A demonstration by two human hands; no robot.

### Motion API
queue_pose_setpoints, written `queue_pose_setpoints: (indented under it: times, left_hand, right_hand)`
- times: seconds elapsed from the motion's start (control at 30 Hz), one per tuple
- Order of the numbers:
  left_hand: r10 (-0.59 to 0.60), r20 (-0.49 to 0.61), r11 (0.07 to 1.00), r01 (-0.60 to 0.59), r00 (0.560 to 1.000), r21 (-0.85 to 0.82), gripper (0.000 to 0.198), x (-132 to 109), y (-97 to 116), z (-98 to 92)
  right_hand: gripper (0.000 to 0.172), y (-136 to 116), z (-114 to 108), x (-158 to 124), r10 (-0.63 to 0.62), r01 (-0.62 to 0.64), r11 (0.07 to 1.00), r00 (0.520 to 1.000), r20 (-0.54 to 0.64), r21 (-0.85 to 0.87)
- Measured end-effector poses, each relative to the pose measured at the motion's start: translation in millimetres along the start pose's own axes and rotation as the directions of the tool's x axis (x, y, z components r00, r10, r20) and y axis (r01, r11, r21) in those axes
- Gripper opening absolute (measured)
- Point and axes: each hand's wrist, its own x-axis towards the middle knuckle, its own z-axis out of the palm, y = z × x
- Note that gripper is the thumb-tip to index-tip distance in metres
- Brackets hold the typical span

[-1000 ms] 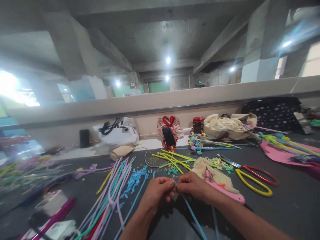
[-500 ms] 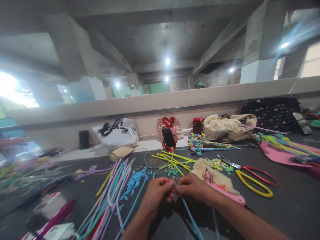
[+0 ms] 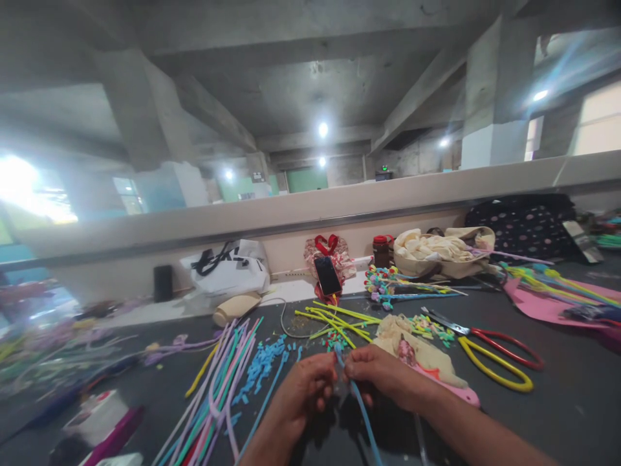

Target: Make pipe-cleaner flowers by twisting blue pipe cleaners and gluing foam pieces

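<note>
right hand: my thumb and fingers are pinched narrow on the blue stem, near its upper end.
left hand: my fingers are curled in, thumb close to the forefinger, just beside the blue stem; i cannot tell whether anything sits between them.
blue stem: between my two hands, its top showing above my fingertips, the rest slanting down toward the table's near edge.
second blue stem: lying on the dark table, just left of my left forearm.
blue bits: short cut pieces, scattered left of my left hand.
stem bundle: lilac, teal and pink, further left, fanned toward me.
yellow stems: crossed in a loose heap beyond my hands.
teal bits: a small pile with some red, just past my fingertips.
cloth: crumpled beyond my right wrist, with a pink handle sticking out beside it.
scissors: right of the cloth, blades apart, one loop red, one yellow.
flower bunch: small coloured heads on stems, lying near the back.
phone: leaning upright against a floral bag.
bottle: red-capped, standing behind the flower bunch.
</note>
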Motion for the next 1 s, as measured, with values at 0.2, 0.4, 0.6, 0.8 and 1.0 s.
queue_pose_setpoints:
  times: [0.2, 0.4, 0.6, 0.8, 1.0]
  left_hand:
    - [0.062, -0.012, 0.995, -0.062, 0.998, -0.077, 0.027, -2, -9, 5.8]
    - [0.121, -0.044, 0.983, -0.126, 0.992, -0.136, 0.026, 1, -12, 8.7]
    - [0.165, -0.154, 0.963, -0.192, 0.974, -0.187, 0.028, -1, -4, 13.5]
    - [0.238, -0.221, 0.961, -0.262, 0.946, -0.087, 0.026, -2, -5, 17.4]
    - [0.323, -0.231, 0.942, -0.335, 0.918, -0.014, 0.024, 1, -12, 17.0]
  right_hand:
    - [0.024, -1, 0, -3, -0.018, 0.007, 0.991, 0.996, 0.083, 0.131]
    - [0.032, 1, 4, 0, 0.018, -0.031, 0.989, 0.996, 0.089, 0.148]
    - [0.027, 5, 7, 5, -0.073, 0.072, 0.997, 0.993, -0.092, -0.016]
    - [0.034, 6, 10, 6, -0.089, 0.081, 0.992, 0.992, -0.085, -0.1]
    - [0.025, 7, 10, 5, 0.045, -0.045, 0.998, 0.999, 0.001, 0.038]
